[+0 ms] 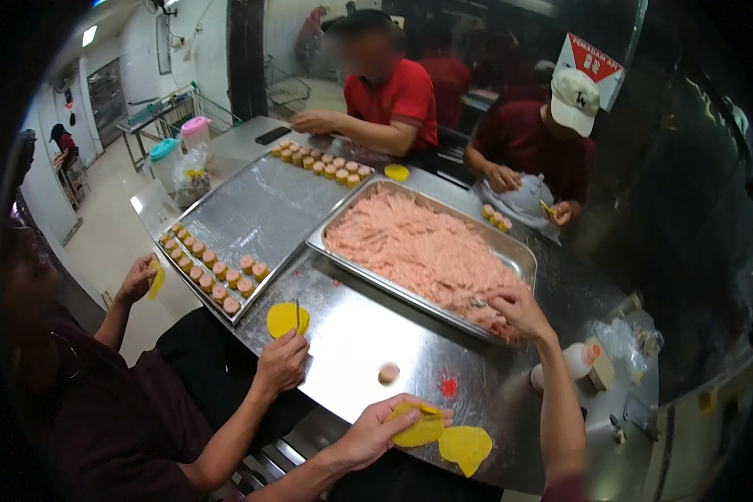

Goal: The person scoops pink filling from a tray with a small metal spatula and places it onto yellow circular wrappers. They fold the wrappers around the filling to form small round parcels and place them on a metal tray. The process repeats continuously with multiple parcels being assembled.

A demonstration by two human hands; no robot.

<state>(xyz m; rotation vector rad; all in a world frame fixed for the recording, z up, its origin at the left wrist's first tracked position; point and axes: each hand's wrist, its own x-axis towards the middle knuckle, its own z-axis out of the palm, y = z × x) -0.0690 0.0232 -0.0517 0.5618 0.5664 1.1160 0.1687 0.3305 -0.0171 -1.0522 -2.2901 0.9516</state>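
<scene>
My left hand (378, 437) is at the near edge of the steel table, holding a round yellow dumpling wrapper (418, 428) across its fingers, thumb on top. A second wrapper (464, 450) lies on the table just right of it. My right hand (520, 316) reaches over the near right corner of a deep metal tray, its fingers pinched together at the pink minced filling (427, 251). Something thin and metallic seems to show at those fingertips, too small to name. One small pink-topped dumpling (388, 373) stands on the table between my hands.
Beside me on the left, a co-worker's hand (283, 361) holds a thin tool over a wrapper (288, 320). Rows of dumplings line a flat tray (259, 209). Two more people work across the table. A bottle (567, 365) and plastic bag (619, 345) stand at right.
</scene>
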